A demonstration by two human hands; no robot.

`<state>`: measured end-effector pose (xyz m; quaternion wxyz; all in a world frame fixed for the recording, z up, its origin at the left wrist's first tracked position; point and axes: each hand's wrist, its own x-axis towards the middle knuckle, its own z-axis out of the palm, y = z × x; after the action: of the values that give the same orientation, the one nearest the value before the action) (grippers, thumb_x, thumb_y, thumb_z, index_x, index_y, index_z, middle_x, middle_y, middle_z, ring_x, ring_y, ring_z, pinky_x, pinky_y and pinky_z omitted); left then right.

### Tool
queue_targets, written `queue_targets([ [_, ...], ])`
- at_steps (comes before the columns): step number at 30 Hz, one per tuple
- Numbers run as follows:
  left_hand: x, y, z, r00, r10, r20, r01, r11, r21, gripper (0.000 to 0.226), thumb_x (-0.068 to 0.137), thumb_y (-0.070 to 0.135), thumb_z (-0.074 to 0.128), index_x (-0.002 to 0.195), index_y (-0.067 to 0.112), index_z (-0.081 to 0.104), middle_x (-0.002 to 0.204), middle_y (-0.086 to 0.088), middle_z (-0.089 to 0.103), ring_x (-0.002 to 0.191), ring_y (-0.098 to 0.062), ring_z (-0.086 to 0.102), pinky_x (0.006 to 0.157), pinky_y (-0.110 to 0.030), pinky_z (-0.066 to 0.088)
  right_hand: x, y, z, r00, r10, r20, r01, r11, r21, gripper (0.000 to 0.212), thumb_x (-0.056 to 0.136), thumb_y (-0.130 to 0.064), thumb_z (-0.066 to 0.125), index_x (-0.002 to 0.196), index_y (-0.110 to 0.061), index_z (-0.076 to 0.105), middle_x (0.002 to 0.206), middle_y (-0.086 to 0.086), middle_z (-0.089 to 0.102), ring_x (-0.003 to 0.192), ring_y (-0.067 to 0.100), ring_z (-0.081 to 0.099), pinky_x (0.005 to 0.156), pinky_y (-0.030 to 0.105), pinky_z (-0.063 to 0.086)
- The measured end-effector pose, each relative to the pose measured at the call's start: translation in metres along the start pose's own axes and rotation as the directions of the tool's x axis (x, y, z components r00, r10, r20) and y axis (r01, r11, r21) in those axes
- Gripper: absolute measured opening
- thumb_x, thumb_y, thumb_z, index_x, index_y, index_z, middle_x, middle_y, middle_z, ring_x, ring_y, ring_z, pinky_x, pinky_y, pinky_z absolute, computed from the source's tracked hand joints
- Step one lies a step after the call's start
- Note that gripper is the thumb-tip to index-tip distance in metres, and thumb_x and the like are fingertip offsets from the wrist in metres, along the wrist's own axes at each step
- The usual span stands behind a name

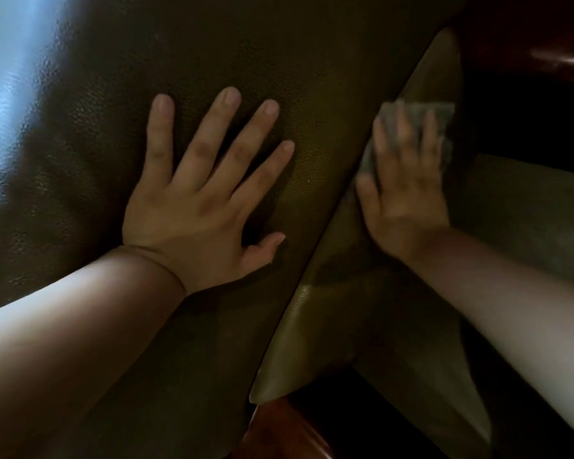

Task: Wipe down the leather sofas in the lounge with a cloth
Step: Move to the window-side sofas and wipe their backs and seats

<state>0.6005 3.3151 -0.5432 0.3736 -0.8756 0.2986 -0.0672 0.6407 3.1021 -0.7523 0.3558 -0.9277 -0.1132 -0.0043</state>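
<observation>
**One hand braced the cushion while the other wiped its side**

The left hand [199, 193] lay flat on the broad face of the dark olive leather cushion [295, 61], fingers straight and spread wide, thumb out toward the cushion's edge. It held nothing. Judging by the splayed fingers and the forearm angled in behind it, it was there to steady the cushion, and perhaps the person's own weight, so the leather would not give way under the rubbing beside it.

Just right of that hand ran the cushion's edge seam, a diagonal line, and beyond it the narrower side panel [312, 332] fell away, paler where the light caught it.

The right hand [405, 190] pressed the grey cloth [443, 117] against that panel, fingers laid straight over it. The cloth showed past the fingertips and on both sides of them, folded into a pad, which would give the palm an even bearing. This hand was blurred, so a wiping stroke along the panel seemed under way.

Below the hands, polished reddish wooden frame [279, 432] showed at the cushion's corner, and more wood [560, 61] gleamed above the right hand.
</observation>
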Motion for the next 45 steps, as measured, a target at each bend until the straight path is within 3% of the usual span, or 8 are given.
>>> queue_targets([
  [5,-0.001,-0.001,-0.002,1.0,0.004,-0.018,-0.005,0.999,-0.05,0.083,0.095,0.07,0.045,0.16,0.018,0.043,0.174,-0.014,0.024,0.16,-0.043,0.015,0.123,-0.065,-0.012,0.028,-0.002,-0.004,0.92,0.376,-0.111,-0.333,0.899,0.285,0.082,0.102,-0.071,0.006,0.168,-0.023,0.007,0.176,0.009,-0.002,0.161,0.036,-0.005,0.128,0.062,0.007],
  [11,-0.004,0.001,0.0,1.0,0.007,-0.023,-0.008,0.999,-0.045,0.083,0.097,0.069,0.04,0.162,0.018,0.037,0.175,-0.015,0.016,0.161,-0.043,0.009,0.122,-0.065,-0.016,-0.086,-0.035,0.016,0.978,0.133,0.163,-0.15,0.984,0.096,0.083,0.101,-0.065,0.012,0.168,-0.018,-0.003,0.174,0.009,-0.018,0.158,0.04,-0.018,0.127,0.062,0.004],
  [19,-0.007,0.001,0.005,0.997,0.002,-0.077,-0.007,0.998,-0.065,0.081,0.099,0.068,0.041,0.161,0.016,0.042,0.175,-0.015,0.02,0.161,-0.043,0.012,0.122,-0.066,-0.016,0.044,0.011,-0.007,0.889,0.453,-0.068,-0.395,0.834,0.384,0.076,0.105,-0.065,0.016,0.168,-0.027,0.001,0.176,0.001,-0.009,0.161,0.036,-0.008,0.129,0.059,0.003],
  [24,-0.006,0.001,-0.002,0.998,0.006,-0.06,-0.011,0.996,-0.086,0.081,0.098,0.068,0.041,0.16,0.016,0.043,0.174,-0.015,0.023,0.161,-0.043,0.015,0.122,-0.068,-0.012,-0.116,-0.063,0.035,0.985,0.149,0.087,-0.165,0.961,0.221,0.084,0.102,-0.07,0.018,0.169,-0.021,0.001,0.175,0.006,-0.016,0.158,0.042,-0.018,0.125,0.067,0.002],
  [27,-0.008,0.0,0.001,0.997,0.014,-0.07,-0.022,0.994,-0.11,0.082,0.099,0.069,0.039,0.16,0.016,0.043,0.174,-0.014,0.024,0.161,-0.043,0.014,0.122,-0.069,-0.01,-0.096,-0.02,0.035,0.998,0.028,0.057,-0.039,0.982,0.186,0.077,0.104,-0.061,0.023,0.168,-0.022,0.008,0.175,0.011,-0.009,0.158,0.046,-0.013,0.125,0.068,0.008],
  [33,-0.009,-0.004,0.013,0.995,0.008,-0.098,-0.026,0.983,-0.179,0.077,0.099,0.063,0.038,0.159,0.015,0.044,0.174,-0.012,0.024,0.162,-0.041,0.012,0.111,-0.084,0.019,0.011,0.044,0.011,0.782,0.615,0.098,-0.58,0.662,0.474,0.072,0.107,-0.062,0.019,0.168,-0.029,-0.004,0.176,0.001,-0.011,0.161,0.031,-0.009,0.13,0.056,0.0],
  [40,-0.004,-0.004,0.055,0.992,-0.085,-0.093,0.06,0.968,-0.243,0.094,0.088,0.072,0.047,0.168,0.029,0.022,0.178,-0.004,0.01,0.162,-0.04,0.01,0.113,-0.083,0.021,-0.115,-0.014,0.039,0.935,0.265,0.235,-0.342,0.847,0.407,0.086,0.092,-0.082,0.024,0.154,-0.054,-0.029,0.165,-0.015,-0.039,0.151,0.017,-0.04,0.126,0.052,-0.012],
  [45,-0.004,-0.006,0.065,0.998,-0.035,-0.06,0.026,0.988,-0.154,0.097,0.091,0.072,0.045,0.17,0.026,0.012,0.178,-0.006,0.007,0.162,-0.042,0.009,0.113,-0.083,0.018,-0.015,0.025,0.024,0.838,0.541,0.068,-0.513,0.739,0.437,0.081,0.101,-0.072,0.018,0.166,-0.033,-0.011,0.175,-0.002,-0.015,0.16,0.032,-0.016,0.127,0.063,0.001],
])
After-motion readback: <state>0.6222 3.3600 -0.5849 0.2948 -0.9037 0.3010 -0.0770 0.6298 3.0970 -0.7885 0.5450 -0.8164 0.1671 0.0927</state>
